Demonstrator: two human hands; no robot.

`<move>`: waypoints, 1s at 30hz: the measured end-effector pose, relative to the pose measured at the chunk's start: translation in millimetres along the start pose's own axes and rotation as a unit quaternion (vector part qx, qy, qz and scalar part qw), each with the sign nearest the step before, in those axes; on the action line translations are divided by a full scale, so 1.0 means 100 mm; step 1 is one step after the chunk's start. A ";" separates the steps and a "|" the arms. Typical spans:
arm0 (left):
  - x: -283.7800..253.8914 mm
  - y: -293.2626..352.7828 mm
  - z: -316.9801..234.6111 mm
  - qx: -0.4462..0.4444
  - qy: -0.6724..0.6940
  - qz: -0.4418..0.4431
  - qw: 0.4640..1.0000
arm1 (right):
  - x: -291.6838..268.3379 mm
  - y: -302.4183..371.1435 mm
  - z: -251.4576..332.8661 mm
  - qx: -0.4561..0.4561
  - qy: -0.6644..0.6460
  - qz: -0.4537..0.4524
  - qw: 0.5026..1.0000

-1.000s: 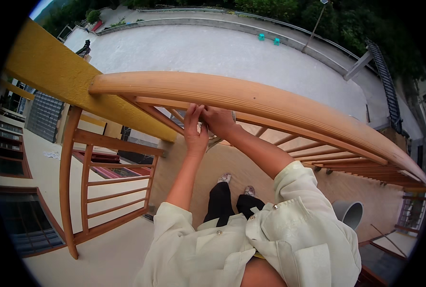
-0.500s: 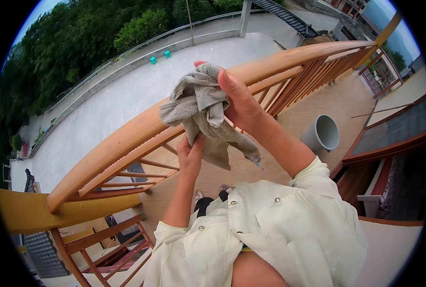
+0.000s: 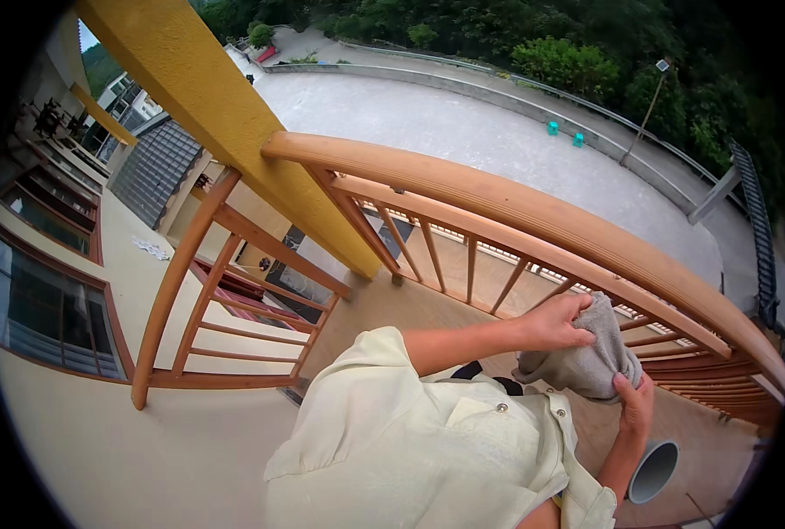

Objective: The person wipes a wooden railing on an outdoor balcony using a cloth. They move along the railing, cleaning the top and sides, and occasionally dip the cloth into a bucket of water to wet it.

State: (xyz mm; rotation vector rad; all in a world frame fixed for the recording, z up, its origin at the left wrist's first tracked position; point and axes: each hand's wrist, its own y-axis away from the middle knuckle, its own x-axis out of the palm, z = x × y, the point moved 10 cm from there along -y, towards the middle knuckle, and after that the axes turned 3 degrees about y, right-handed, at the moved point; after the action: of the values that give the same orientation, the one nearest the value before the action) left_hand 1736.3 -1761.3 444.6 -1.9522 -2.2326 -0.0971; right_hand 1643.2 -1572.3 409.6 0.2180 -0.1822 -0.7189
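A damp-looking grey cloth [image 3: 591,357] is bunched between my two hands, in front of my body and just inside the wooden railing [image 3: 498,216]. My left hand [image 3: 555,324] pinches its upper part between thumb and fingers. Lower and to the right, my right hand [image 3: 635,401] grips the other end, its thumb lying on the fabric. Folds of the cloth hide some of my fingers. The railing's rounded top rail curves past beyond both hands.
A grey bucket [image 3: 654,472] stands on the balcony floor at lower right. A yellow post [image 3: 207,97] joins the railing at left, beside a shorter side railing [image 3: 185,291]. Past the balcony lies a concrete yard [image 3: 463,115] with two small teal stools [image 3: 565,134].
My view has swung left, bringing the yellow post and side railing further in. The cloth, loosely bunched with a hanging corner before, is now gathered more compactly and held lower, nearer my body.
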 end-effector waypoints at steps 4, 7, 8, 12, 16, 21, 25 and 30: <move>-0.40 0.47 -0.42 -0.029 -0.070 -0.141 0.987 | -0.40 0.06 0.50 -0.107 0.093 -0.146 0.979; -0.54 0.55 -0.93 0.099 -0.106 -0.199 0.969 | -0.44 0.04 1.08 -0.175 0.137 -0.169 0.960; -0.57 0.42 -1.08 0.115 -0.063 -0.190 0.973 | -0.36 -0.06 1.29 -0.209 0.152 -0.102 0.961; -0.80 -0.27 -1.91 0.278 -0.119 -0.242 0.922 | -0.94 -0.87 1.90 -0.219 0.043 -0.126 0.967; -0.88 -1.15 -1.71 0.171 -0.582 -0.365 0.706 | -1.40 -1.65 2.08 -0.139 0.517 -0.261 0.803; -0.02 -1.35 -0.41 0.090 -0.613 -0.075 0.782 | -0.02 -1.62 1.32 -0.267 0.533 -0.079 0.799; 0.11 -1.26 -0.45 0.135 -0.713 -0.070 0.684 | 0.33 -1.40 1.25 -0.315 0.696 -0.175 0.621; 0.08 -1.31 -0.39 0.162 -0.722 -0.084 0.667 | 0.37 -1.40 1.22 -0.293 0.718 -0.120 0.620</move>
State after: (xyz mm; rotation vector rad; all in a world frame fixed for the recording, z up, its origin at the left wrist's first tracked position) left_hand 1609.2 -1778.4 493.0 -1.6270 -2.6416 2.3986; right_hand 1552.9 -1715.9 493.6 0.1293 1.6638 -0.6388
